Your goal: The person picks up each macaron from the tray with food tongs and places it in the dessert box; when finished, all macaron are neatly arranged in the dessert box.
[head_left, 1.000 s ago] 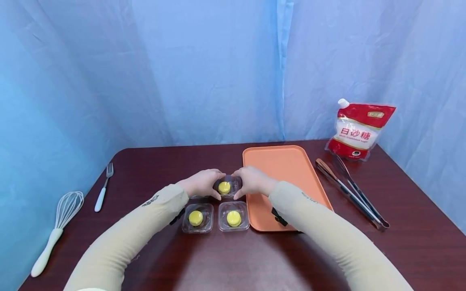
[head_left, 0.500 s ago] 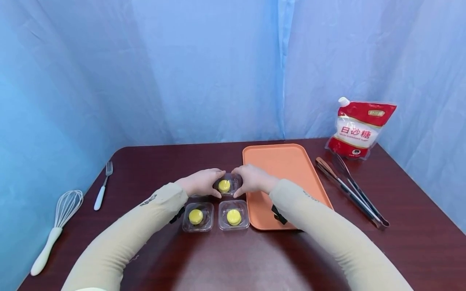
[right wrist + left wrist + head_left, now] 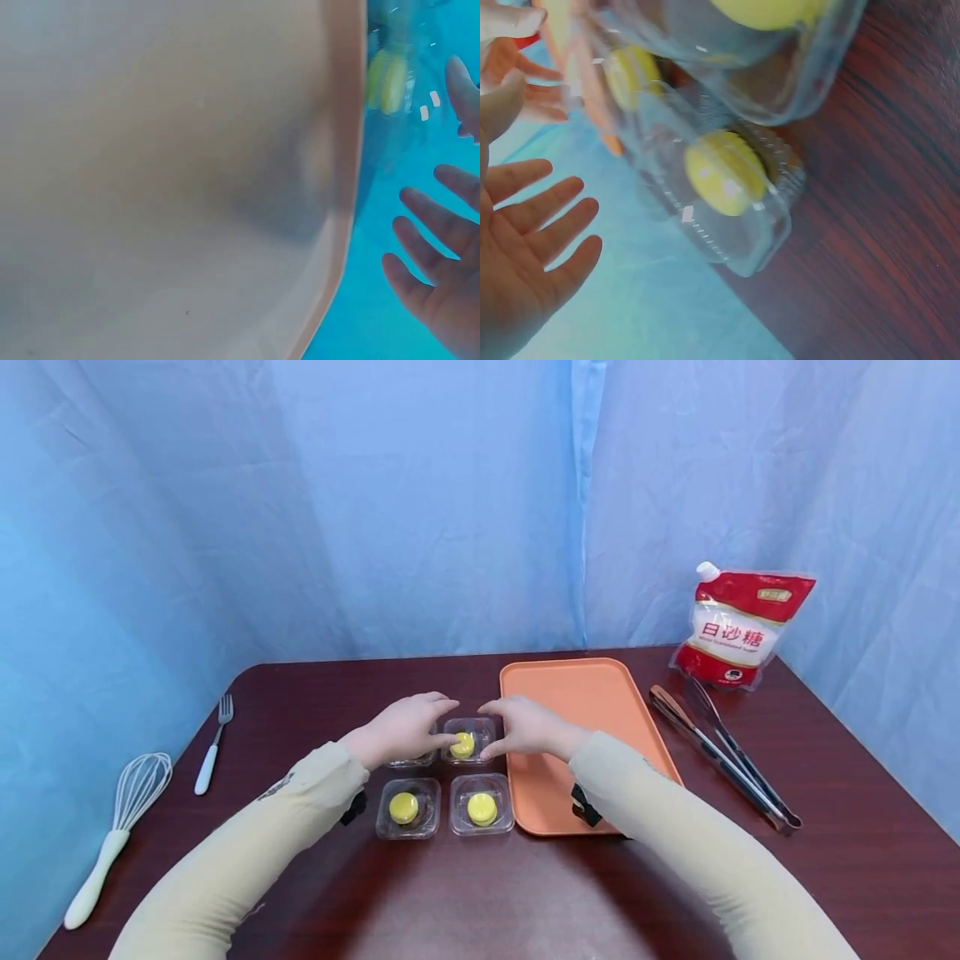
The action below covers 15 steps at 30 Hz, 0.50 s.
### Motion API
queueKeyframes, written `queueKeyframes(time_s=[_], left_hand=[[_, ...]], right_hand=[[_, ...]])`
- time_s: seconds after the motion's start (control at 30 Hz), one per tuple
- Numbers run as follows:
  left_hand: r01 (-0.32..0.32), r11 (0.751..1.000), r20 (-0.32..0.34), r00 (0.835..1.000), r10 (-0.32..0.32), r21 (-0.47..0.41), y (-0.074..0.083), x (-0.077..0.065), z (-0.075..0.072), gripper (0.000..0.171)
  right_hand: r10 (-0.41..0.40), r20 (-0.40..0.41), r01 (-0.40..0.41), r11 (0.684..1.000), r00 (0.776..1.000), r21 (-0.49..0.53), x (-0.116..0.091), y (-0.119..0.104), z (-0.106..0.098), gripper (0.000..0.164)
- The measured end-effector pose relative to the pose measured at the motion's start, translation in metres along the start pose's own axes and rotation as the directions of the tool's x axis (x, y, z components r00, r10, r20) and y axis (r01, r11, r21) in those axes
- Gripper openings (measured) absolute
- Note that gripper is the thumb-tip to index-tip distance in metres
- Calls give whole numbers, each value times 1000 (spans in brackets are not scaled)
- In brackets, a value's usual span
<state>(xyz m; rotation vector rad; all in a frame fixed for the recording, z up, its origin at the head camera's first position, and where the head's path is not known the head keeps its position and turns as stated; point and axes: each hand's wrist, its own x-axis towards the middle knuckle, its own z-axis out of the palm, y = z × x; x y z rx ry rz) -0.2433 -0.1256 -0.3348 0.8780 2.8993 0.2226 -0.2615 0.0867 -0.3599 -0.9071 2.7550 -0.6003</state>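
Note:
Four-cornered clear plastic boxes, several of them, stand in two rows left of the orange tray. In the back right box lies a round yellow macaron. My left hand hovers over the back left box, hiding most of it; its fingers are extended and hold nothing. Above the tray's left side, my right hand has its thumb and fingers spread, with nothing in them. Yellow macarons also sit in the front left box and the front right box.
On the right lie metal tongs, before an upright red and white sugar pouch. A fork and a white-handled whisk lie along the left edge. A blue curtain hangs behind the dark table.
Both hands have come off the sides of the back right box and drawn apart, the left one to the left, the right one slightly right. The boxes stay in place.

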Motion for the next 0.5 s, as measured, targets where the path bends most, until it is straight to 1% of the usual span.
queueKeyframes(time_s=[0.07, 0.13, 0.27, 0.4, 0.5], left_hand=[[-5, 1000, -67, 998, 5, 3, 2, -6, -4, 59], [-13, 1000, -132, 991, 14, 6, 4, -12, -6, 56], [-27, 1000, -244, 969, 25, -5, 6, -29, -8, 52], [-34, 999, -332, 943, 22, -32, 6, -49, -6, 49], [-31, 999, -373, 928, 12, -44, 4, -63, -3, 49]], right_hand=[[1, -28, 0, 1000, 1000, 23, -6, 0, -3, 68], [-5, -67, 8, 999, 998, 36, -14, -1, -5, 62], [-33, -156, 40, 998, 987, 43, -35, -2, -7, 55], [-48, -263, 62, 997, 964, 46, -61, 0, -7, 52], [-26, -340, 41, 998, 940, 37, -81, 4, -8, 51]])
